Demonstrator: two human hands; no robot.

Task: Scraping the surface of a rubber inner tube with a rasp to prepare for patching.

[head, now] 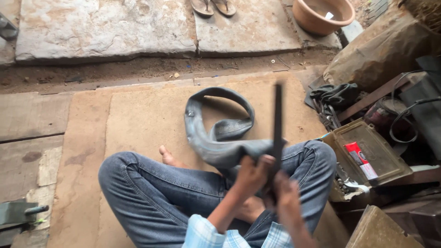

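Gripping the limp grey rubber inner tube [220, 142] at lower centre, your left hand [250, 174] steadies it; keep your right hand [285, 195] firm on the long dark flat tool [277, 124].

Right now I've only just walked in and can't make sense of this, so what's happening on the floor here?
A person in jeans sits cross-legged and barefoot on a brown mat. Their left hand grips a limp grey rubber inner tube that loops out over the mat. Their right hand holds a long dark flat tool upright against the tube; it is blurred. An open box of odds and ends sits at their right knee.
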